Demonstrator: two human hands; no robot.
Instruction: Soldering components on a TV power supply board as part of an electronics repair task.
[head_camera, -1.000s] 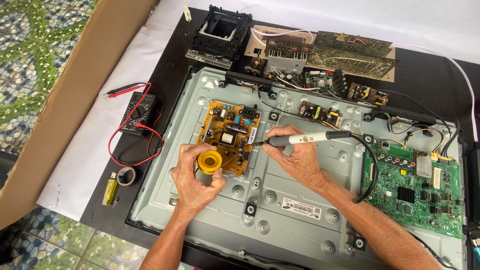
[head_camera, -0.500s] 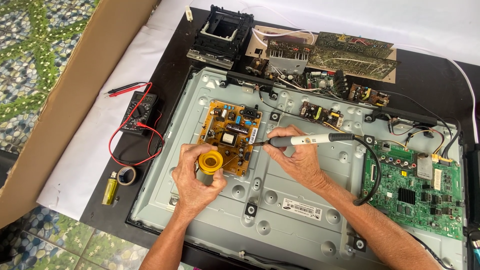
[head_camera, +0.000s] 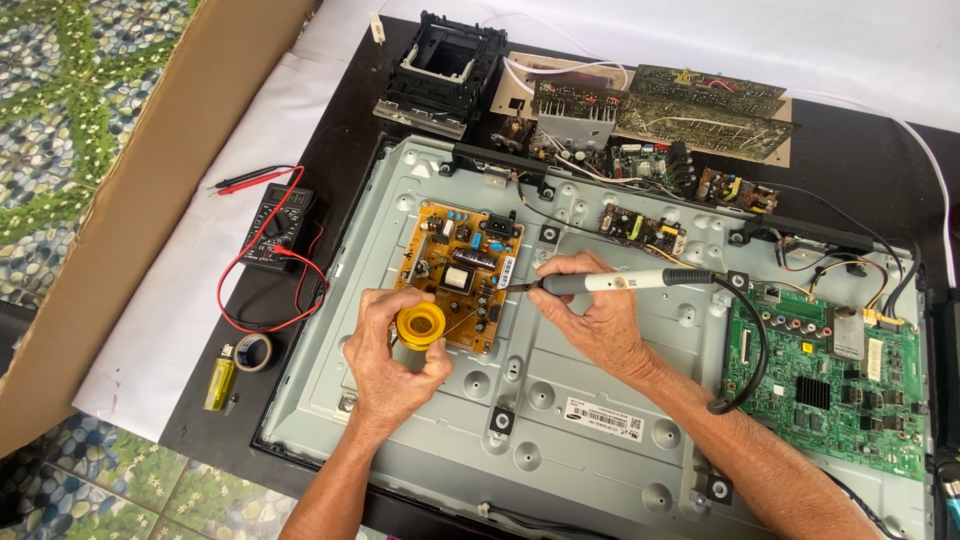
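Head view. Left hand (head_camera: 392, 355) holds a yellow solder spool (head_camera: 421, 325), fingers curled round it, thumb on its near side; a thin solder wire (head_camera: 466, 322) runs off the spool to the right, over the board. Spool sits over the near-left corner of the yellow-brown circuit board (head_camera: 460, 262).

Right hand (head_camera: 592, 320) grips a soldering iron (head_camera: 620, 282), grey/white barrel w/ black grip, fingers pressed together round the front part, pen-style. Tip points left, at the board's right edge; can't tell if it touches. Black cord (head_camera: 757, 350) loops from the iron's right end toward the near side.

Board is screwed to the grey metal back panel (head_camera: 560, 440) of a flat screen, lying on the black counter (head_camera: 340, 150). Green mainboard (head_camera: 830, 375) on the panel's right end, well apart from the hands.

Left of panel: black multimeter (head_camera: 278, 226) w/ red lead (head_camera: 235, 290) looping round it, tape roll (head_camera: 254, 351) and yellow lighter (head_camera: 220, 384) nearer. Far side: black plastic frame (head_camera: 440, 70), several loose old boards (head_camera: 700, 110). Cardboard sheet (head_camera: 130, 210) leans along the far-left.
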